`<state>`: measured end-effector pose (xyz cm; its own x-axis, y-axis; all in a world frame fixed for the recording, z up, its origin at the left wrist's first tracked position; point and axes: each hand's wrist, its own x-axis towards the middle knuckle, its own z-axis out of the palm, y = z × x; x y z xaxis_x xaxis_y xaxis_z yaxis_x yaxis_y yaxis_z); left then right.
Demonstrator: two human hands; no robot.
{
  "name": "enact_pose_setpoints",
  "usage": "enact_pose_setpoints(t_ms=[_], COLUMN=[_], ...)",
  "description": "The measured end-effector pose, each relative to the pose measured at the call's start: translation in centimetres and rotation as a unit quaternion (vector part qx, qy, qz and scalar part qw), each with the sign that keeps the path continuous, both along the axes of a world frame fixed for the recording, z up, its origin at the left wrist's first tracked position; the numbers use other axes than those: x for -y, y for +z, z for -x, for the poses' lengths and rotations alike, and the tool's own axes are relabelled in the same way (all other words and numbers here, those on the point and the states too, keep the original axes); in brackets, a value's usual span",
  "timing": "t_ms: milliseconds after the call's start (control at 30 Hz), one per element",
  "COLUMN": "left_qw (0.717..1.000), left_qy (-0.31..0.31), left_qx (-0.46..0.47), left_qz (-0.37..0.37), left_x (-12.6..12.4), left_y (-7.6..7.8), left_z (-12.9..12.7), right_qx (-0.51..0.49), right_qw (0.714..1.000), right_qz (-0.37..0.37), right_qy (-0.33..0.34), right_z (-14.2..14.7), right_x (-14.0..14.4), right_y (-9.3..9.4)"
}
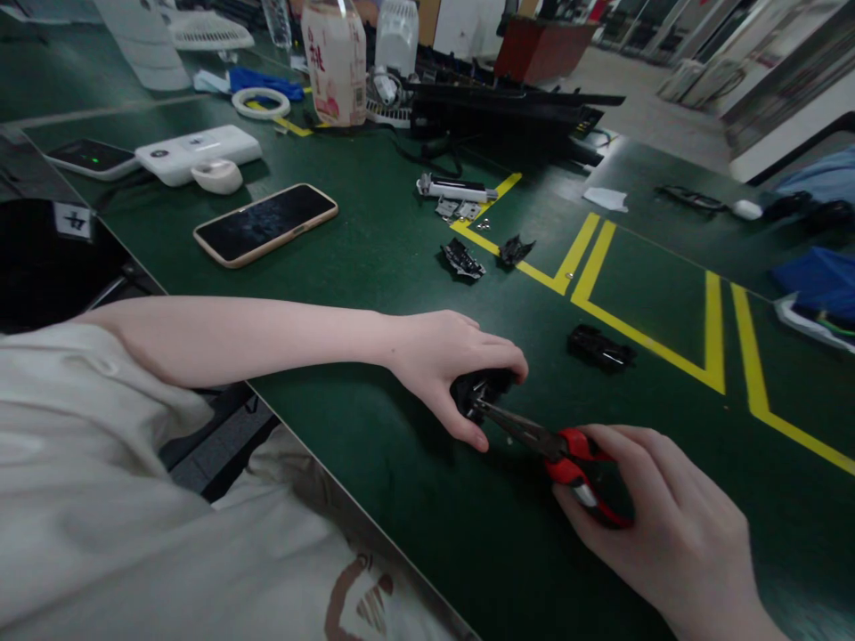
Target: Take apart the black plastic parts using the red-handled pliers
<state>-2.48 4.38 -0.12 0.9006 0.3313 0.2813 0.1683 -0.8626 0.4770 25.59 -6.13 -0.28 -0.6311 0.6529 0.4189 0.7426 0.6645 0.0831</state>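
In the head view, our left hand (460,356) pinches a black part (492,385) near the tabletop's (394,445) front edge — our right hand (674,507) is wrapped around red-handled pliers (556,445), their tips against that part.

Green tabletop (380,258), yellow lines (655,344); on it: phone (267,224), black plastic pieces (599,347), white ring (262,115).

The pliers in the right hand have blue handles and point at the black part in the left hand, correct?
No: the head view shows the pliers with red handles, not blue; the right hand holds them pointing at the black part in the left hand.
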Motion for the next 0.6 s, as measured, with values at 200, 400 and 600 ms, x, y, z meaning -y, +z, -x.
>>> enact_pose_setpoints(t_ms=[200, 400, 600], left_qw=[1.000, 1.000, 1.000], left_qy=[0.004, -0.001, 0.000], left_qx=[-0.015, -0.021, -0.024], left_qz=[-0.001, -0.012, -0.015], left_x=[-0.04, -0.16, -0.11], left_y=[0.07, 0.08, 0.02], left_z=[-0.02, 0.04, 0.02], right_qx=[-0.042, -0.012, -0.027], right_qw=[0.999, 1.000, 1.000], right_qz=[0.028, 0.003, 0.006], right_qy=[-0.014, -0.005, -0.010], right_z=[-0.12, 0.10, 0.23], right_x=[0.04, -0.05, 0.03], right_y=[-0.44, -0.26, -0.34])
